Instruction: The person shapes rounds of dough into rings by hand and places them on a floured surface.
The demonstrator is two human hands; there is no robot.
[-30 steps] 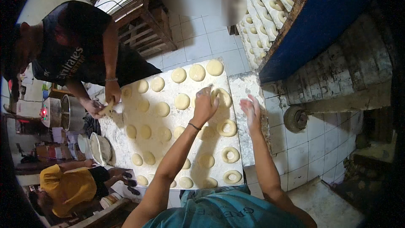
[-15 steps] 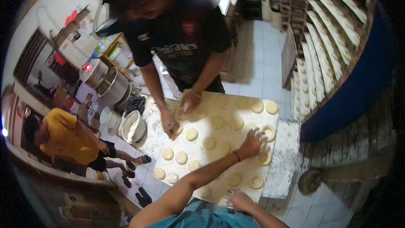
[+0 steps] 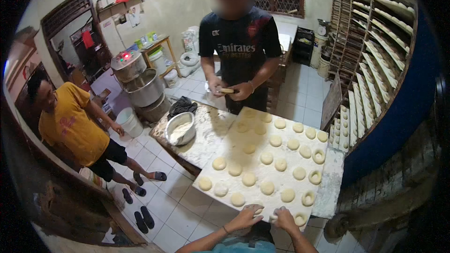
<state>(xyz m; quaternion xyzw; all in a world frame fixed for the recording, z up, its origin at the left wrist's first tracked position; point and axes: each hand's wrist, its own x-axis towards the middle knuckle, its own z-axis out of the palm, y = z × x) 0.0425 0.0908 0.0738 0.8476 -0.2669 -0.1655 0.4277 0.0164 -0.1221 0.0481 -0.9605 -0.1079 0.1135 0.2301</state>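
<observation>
At the near edge of the floured board (image 3: 253, 185), my left hand (image 3: 244, 218) curls its fingers around a pale dough round (image 3: 258, 212). Just to its right, my right hand (image 3: 284, 219) is closed, with a bit of something pale at its fingertips that I cannot make out. Flat dough rounds (image 3: 267, 188) lie in rough rows over the board. Down its right side sit several dough rings (image 3: 308, 198) with open centres; the nearest ring (image 3: 300, 218) is beside my right hand.
Across the board a co-worker (image 3: 239, 47) holds a flat dough piece (image 3: 227, 91). A bowl of flour (image 3: 180, 129) stands on the floury table (image 3: 208, 122). Another person (image 3: 75, 122) is at left, near a mixer (image 3: 140, 82). A rack of dough trays (image 3: 375, 61) rises at right.
My left hand has come back from the dough rings on the right to the board's near edge, beside my right hand. The co-worker has straightened and lifted a dough piece off the board.
</observation>
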